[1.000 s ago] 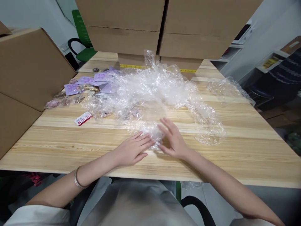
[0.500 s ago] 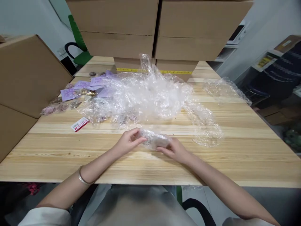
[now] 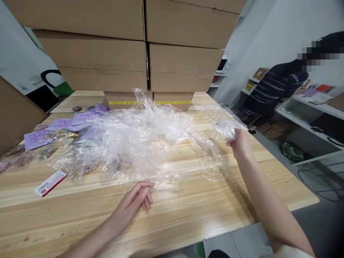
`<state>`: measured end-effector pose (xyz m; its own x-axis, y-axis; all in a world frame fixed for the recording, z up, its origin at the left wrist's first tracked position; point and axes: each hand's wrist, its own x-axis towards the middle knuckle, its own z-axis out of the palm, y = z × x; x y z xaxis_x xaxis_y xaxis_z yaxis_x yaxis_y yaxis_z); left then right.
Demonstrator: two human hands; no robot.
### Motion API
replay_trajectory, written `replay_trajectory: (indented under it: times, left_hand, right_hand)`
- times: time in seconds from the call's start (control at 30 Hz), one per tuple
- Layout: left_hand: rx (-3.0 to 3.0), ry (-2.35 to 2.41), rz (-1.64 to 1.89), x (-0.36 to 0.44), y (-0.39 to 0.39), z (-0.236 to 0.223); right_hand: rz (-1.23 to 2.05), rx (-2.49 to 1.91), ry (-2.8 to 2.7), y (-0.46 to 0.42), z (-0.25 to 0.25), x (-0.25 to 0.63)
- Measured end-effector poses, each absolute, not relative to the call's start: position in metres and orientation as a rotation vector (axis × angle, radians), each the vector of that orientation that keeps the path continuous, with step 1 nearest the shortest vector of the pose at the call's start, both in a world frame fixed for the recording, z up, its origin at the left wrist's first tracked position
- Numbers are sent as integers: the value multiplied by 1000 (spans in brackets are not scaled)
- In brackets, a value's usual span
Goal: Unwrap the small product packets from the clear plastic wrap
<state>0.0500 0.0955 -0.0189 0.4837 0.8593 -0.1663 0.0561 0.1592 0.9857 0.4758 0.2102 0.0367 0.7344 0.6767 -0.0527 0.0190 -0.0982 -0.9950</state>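
My right hand (image 3: 240,144) is stretched out to the right side of the table, its fingers closed on a small bundle of clear plastic wrap (image 3: 225,127). What lies inside that bundle, if anything, I cannot make out. Beneath and behind it is a loose sheet of clear plastic (image 3: 209,114). My left hand (image 3: 137,196) hangs over the front of the table, holding nothing, with its fingers loosely bent and partly apart. Just beyond it spreads a large crumpled heap of clear plastic wrap (image 3: 150,129).
Purple packets (image 3: 60,124) and several small bagged items lie at the left. A white and red label card (image 3: 50,182) is nearer me. Stacked cardboard boxes (image 3: 107,53) stand at the back. A person in a patterned sweater (image 3: 274,84) is by the shelves at the right.
My right hand has carried the plastic bundle from the front middle to the far right. My left hand has let go of it. The view has turned right.
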Motion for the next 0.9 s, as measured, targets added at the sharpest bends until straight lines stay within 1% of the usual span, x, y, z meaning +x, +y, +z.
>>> replay_trajectory:
  times: [0.13,0.23,0.3,0.37,0.57,0.63,0.7,0.77,0.83,0.87,0.9]
  left_hand:
    - [1304,934,668,51,98,-24]
    - [1291,966,652,50,100,-29]
    - [1278,980,648,48,100,-32]
    - [1267,997,643,47,99,-34]
    - [1327,983,605,47,94,-27]
    - [1358,958,588,48,93,-22]
    - [1374,942,580,50,91,-18]
    - [1380,928,584,51,90,-14]
    - [1372,917,603,52,91,-12]
    - [1349,905,617,52,92,-11]
    - [1306,885,638,52,93,-11]
  right_hand:
    - [530,-1782,-623,306,45,489]
    - [555,-1932,-763,371,53,498]
    - [564,-2053,-858,399,54,506]
    - [501,-2182,-932,408,47,513]
    - [310,-2454,-1060,370,4,523]
    - [248,-2474,-1071,356,4,522]
    - [158,-2446,-1074,346,15,516]
    - [48,-2384,-1078,334,31,501]
    - [-77,-2228,-1157,312,45,470]
    - [-125,-2129,-1235,295,49,448]
    - [-180,-1859,-1407,273,51,423]
